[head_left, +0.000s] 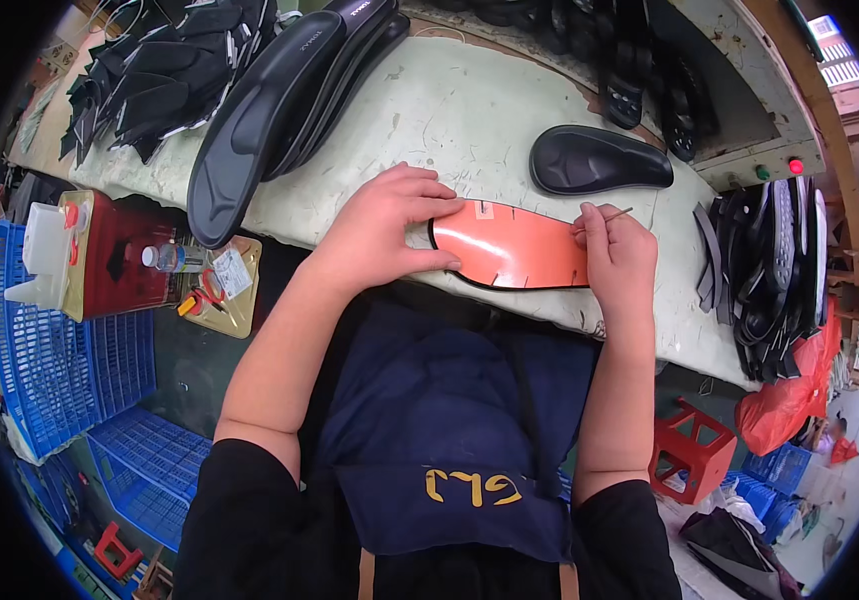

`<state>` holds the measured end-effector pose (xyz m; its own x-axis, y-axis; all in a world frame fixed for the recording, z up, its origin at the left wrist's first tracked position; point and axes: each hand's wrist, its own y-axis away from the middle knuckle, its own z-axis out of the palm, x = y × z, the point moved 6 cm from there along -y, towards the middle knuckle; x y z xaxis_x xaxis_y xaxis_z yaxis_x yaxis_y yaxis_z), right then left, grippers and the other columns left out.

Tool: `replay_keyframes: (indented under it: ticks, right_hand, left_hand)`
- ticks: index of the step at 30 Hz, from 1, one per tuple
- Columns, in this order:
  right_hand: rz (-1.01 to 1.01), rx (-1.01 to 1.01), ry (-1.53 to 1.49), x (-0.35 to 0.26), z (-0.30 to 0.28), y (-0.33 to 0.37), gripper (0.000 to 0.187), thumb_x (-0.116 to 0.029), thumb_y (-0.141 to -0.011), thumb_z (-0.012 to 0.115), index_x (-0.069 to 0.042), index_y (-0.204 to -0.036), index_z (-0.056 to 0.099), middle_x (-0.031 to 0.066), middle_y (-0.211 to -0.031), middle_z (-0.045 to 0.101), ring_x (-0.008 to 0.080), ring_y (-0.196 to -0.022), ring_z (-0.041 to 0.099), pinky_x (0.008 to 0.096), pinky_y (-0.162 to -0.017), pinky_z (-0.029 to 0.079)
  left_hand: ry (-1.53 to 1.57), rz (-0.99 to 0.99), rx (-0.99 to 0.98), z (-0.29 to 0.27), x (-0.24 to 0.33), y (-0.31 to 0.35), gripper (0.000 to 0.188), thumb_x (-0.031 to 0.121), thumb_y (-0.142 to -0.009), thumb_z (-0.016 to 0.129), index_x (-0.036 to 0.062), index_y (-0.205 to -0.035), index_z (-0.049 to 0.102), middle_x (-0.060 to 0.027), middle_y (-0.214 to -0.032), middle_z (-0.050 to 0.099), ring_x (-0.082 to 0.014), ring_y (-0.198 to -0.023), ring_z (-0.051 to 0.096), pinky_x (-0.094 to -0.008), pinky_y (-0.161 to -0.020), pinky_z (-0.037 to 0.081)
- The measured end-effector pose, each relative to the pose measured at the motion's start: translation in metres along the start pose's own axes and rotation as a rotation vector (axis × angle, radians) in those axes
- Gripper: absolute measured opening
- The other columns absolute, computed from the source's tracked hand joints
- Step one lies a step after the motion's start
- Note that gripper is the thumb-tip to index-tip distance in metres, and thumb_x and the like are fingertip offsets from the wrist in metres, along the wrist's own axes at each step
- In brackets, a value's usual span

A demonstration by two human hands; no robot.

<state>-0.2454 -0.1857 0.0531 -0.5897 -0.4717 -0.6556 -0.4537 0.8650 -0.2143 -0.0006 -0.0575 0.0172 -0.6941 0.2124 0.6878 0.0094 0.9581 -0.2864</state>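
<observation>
1. Work in hand: marking around an orange sole-shaped template [509, 245] lying flat on the pale tabletop [449, 110], near its front edge, right in front of the person.
2. Left hand [389, 225] presses flat on the toe end of the template, fingers spread and extended, pinning it down; not gripping anything.
3. Right hand [617, 255] sits at the heel end, fingers pinched closed on a thin stick-like marking tool [609, 214], tip at the template's upper edge.
4. Progress, my read: template is positioned and held, tracing or marking is under way at the heel end. Cannot tell whether any line is down yet; whatever lies under the template is hidden.
5. One black moulded sole [599, 160] lies apart on the tabletop beyond the right hand.
6. Stack of long black soles [279, 100] at upper left, a pile of black cut pieces [149, 80] beyond it, more black parts [769, 270] at right: looks like plenty of stock around, but can't tell which is done.
</observation>
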Motion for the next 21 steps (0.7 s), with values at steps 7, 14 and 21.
replay_keyframes:
  ticks: [7, 14, 21]
  right_hand:
    - [0.050, -0.005, 0.022, -0.011, 0.001, -0.003, 0.029, -0.015, -0.106, 0.068, 0.008, -0.087, 0.073, 0.0147, -0.082, 0.075, 0.0276, -0.071, 0.070, 0.0352, -0.069, 0.055]
    - [-0.090, 0.178, -0.125, 0.003, -0.031, 0.044, 0.022, -0.008, -0.106, 0.064, 0.006, -0.093, 0.076, 0.0130, -0.089, 0.078, 0.0252, -0.081, 0.076, 0.0345, -0.081, 0.060]
    - [-0.288, 0.103, -0.079, 0.015, -0.017, 0.077, 0.010, 0.000, -0.099, 0.069, 0.003, -0.094, 0.076, 0.0130, -0.091, 0.079, 0.0294, -0.092, 0.079, 0.0430, -0.093, 0.062]
  left_hand:
    - [0.043, -0.009, -0.003, -0.001, -0.001, 0.001, 0.057, 0.034, -0.073, 0.094, 0.0058, -0.121, 0.080, -0.0095, -0.125, 0.076, -0.0330, -0.131, 0.064, -0.0515, -0.122, 0.044]
    - [0.027, 0.027, 0.020, 0.000, 0.001, 0.000, 0.060, 0.029, -0.069, 0.096, 0.0035, -0.120, 0.080, -0.0120, -0.124, 0.076, -0.0364, -0.129, 0.065, -0.0486, -0.115, 0.049]
    - [0.029, 0.032, 0.023, -0.001, 0.001, 0.001, 0.061, 0.026, -0.067, 0.097, 0.0027, -0.121, 0.080, -0.0128, -0.124, 0.076, -0.0374, -0.129, 0.065, -0.0484, -0.112, 0.051]
